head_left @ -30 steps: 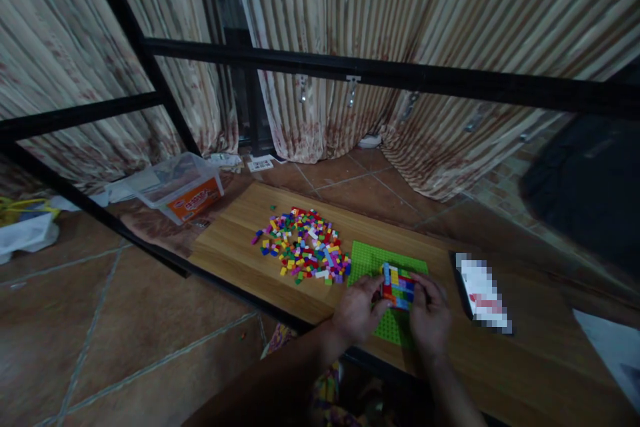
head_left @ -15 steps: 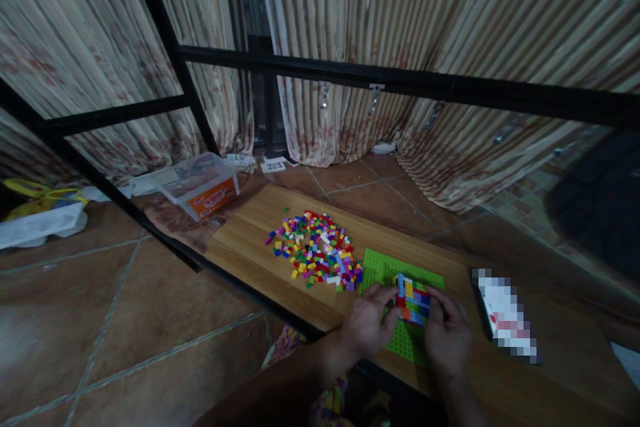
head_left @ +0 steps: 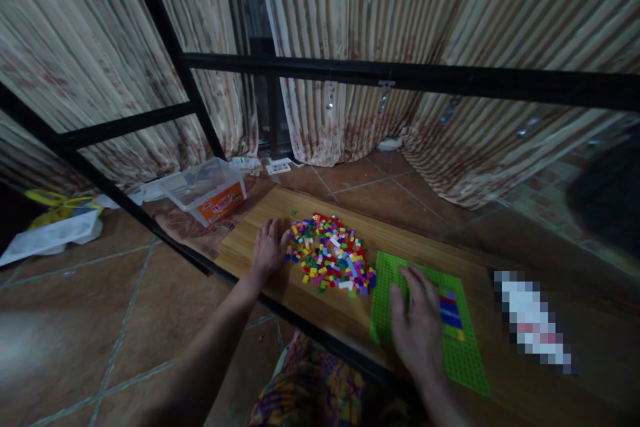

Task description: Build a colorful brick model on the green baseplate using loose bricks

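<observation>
**Build (head_left: 450, 313) on green baseplate (head_left: 464, 367), freed from your double grip**

In the head view, the build lies partly behind your open right hand (head_left: 417, 313), any contact hidden. Your open left hand (head_left: 269, 250) has swung over beside the loose bricks (head_left: 333, 257), shifting work, it seems, from the build to the pile.

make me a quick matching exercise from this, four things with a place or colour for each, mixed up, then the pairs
Column one
1. left hand
2. baseplate
3. plastic box
4. right hand

Column two
A. clear, with an orange label
B. over the studded sheet
C. at the left edge of the loose bricks
D. green

Right pairs: 1-C, 2-D, 3-A, 4-B
</observation>
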`<state>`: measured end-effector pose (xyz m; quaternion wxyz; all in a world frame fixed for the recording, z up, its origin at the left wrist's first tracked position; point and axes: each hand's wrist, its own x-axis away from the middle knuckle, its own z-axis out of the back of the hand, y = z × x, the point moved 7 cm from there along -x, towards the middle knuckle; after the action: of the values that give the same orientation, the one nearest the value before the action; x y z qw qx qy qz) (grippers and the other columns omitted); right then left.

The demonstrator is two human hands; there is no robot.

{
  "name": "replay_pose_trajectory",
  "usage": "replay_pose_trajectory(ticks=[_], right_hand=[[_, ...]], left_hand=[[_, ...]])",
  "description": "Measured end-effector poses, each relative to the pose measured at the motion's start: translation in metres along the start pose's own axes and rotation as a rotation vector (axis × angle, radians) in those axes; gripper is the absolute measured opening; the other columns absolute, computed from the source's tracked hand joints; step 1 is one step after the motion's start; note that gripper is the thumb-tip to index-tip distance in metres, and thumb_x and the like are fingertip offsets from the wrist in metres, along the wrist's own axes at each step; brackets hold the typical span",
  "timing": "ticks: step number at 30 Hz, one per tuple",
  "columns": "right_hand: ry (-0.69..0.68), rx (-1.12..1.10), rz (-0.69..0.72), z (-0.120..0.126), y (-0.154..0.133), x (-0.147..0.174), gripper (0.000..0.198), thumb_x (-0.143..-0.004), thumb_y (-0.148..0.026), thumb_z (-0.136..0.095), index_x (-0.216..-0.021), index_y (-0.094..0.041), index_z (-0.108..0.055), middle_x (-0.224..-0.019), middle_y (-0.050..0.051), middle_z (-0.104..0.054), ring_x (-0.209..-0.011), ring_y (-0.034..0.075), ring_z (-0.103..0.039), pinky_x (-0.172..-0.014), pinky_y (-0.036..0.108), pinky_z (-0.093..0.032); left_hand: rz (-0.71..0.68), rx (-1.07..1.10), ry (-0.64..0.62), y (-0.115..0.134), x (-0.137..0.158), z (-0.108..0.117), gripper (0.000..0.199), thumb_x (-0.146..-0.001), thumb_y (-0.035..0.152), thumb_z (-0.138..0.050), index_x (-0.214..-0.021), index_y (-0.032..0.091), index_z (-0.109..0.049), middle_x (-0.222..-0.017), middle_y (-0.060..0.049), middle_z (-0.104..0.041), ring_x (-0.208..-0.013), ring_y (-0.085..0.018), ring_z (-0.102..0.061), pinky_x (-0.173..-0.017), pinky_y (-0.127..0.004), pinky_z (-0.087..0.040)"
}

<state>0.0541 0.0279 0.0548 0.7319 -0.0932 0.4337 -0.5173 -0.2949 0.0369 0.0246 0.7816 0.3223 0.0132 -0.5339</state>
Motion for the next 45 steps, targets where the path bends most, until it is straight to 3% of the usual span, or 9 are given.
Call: replay_pose_trajectory(ticks=[4,8,13,22,26,30,37,41,45], right_hand=[[-0.121,0.011,-0.097,-0.067,-0.022,-0.005,0.057,-0.095,-0.049,-0.034,-0.138,-0.011,-0.040,-0.138,0.021,-0.045,-0.130,0.032,-0.040,-0.105,0.052,-0.037],[-0.124,0.100,-0.134,-0.103,-0.020,-0.011,0.064,-0.095,-0.052,-0.033,-0.139,-0.005,-0.036,-0.139,0.026,-0.042,-0.132,0.035,-0.037,-0.102,0.055,-0.037],[-0.108,0.064,-0.156,-0.116,-0.029,-0.018,0.064,-0.094,-0.053,-0.033,-0.138,-0.006,-0.039,-0.135,0.024,-0.047,-0.128,0.034,-0.041,-0.103,0.052,-0.037],[-0.122,-0.256,-0.237,-0.125,-0.045,-0.022,0.056,-0.096,-0.049,-0.031,-0.140,-0.016,-0.039,-0.142,0.016,-0.046,-0.132,0.026,-0.042,-0.107,0.049,-0.035],[-0.118,-0.346,-0.244,-0.116,-0.034,-0.031,0.050,-0.096,-0.047,-0.032,-0.136,-0.021,-0.046,-0.134,0.012,-0.056,-0.124,0.023,-0.052,-0.103,0.045,-0.041],[-0.047,-0.279,-0.300,-0.109,-0.003,-0.061,0.052,-0.095,-0.052,-0.030,-0.127,-0.020,-0.055,-0.128,0.011,-0.061,-0.120,0.023,-0.055,-0.103,0.042,-0.041],[-0.450,-0.203,-0.145,-0.154,0.015,-0.120,0.063,-0.095,-0.057,-0.022,-0.127,-0.018,-0.059,-0.135,0.012,-0.057,-0.130,0.024,-0.048,-0.113,0.043,-0.031],[-0.609,-0.212,-0.057,-0.176,0.004,-0.127,0.059,-0.094,-0.056,-0.025,-0.127,-0.021,-0.059,-0.136,0.008,-0.057,-0.130,0.022,-0.047,-0.114,0.042,-0.030],[-0.639,-0.279,0.026,-0.185,-0.009,-0.126,0.054,-0.094,-0.056,-0.028,-0.122,-0.025,-0.063,-0.131,0.005,-0.061,-0.128,0.021,-0.050,-0.113,0.043,-0.031]], left_hand=[[-0.107,0.005,-0.028,0.016,-0.002,-0.020,0.046,-0.096,0.044,-0.038,-0.129,0.014,-0.049,-0.132,-0.018,-0.055,-0.130,-0.030,-0.046,-0.107,-0.048,-0.039],[-0.131,0.081,-0.015,0.036,0.005,-0.029,0.048,-0.097,0.043,-0.035,-0.131,0.011,-0.048,-0.132,-0.019,-0.055,-0.129,-0.029,-0.047,-0.108,-0.048,-0.038],[-0.051,0.186,0.000,0.051,0.016,-0.031,0.048,-0.098,0.040,-0.034,-0.132,0.009,-0.047,-0.132,-0.019,-0.055,-0.127,-0.030,-0.047,-0.108,-0.050,-0.038],[0.071,0.450,0.044,0.071,0.038,-0.027,0.048,-0.098,0.041,-0.032,-0.132,0.011,-0.049,-0.131,-0.017,-0.057,-0.124,-0.027,-0.051,-0.106,-0.046,-0.039],[0.102,0.500,0.047,0.059,0.034,-0.017,0.046,-0.098,0.043,-0.032,-0.125,0.016,-0.057,-0.123,-0.013,-0.064,-0.118,-0.025,-0.056,-0.103,-0.044,-0.043],[0.087,0.464,0.074,0.030,-0.002,-0.009,0.047,-0.098,0.045,-0.030,-0.122,0.018,-0.059,-0.121,-0.011,-0.065,-0.117,-0.024,-0.057,-0.103,-0.042,-0.043],[-0.216,0.309,-0.228,0.018,-0.079,-0.046,0.045,-0.096,0.041,-0.032,-0.118,0.015,-0.061,-0.124,-0.014,-0.063,-0.123,-0.025,-0.053,-0.110,-0.044,-0.037],[-0.328,0.348,-0.372,0.039,-0.084,-0.064,0.046,-0.096,0.044,-0.031,-0.117,0.020,-0.064,-0.125,-0.007,-0.064,-0.123,-0.021,-0.054,-0.111,-0.038,-0.037],[-0.384,0.410,-0.459,0.059,-0.078,-0.073,0.048,-0.096,0.048,-0.029,-0.115,0.023,-0.066,-0.122,-0.004,-0.066,-0.120,-0.020,-0.056,-0.109,-0.034,-0.037]])
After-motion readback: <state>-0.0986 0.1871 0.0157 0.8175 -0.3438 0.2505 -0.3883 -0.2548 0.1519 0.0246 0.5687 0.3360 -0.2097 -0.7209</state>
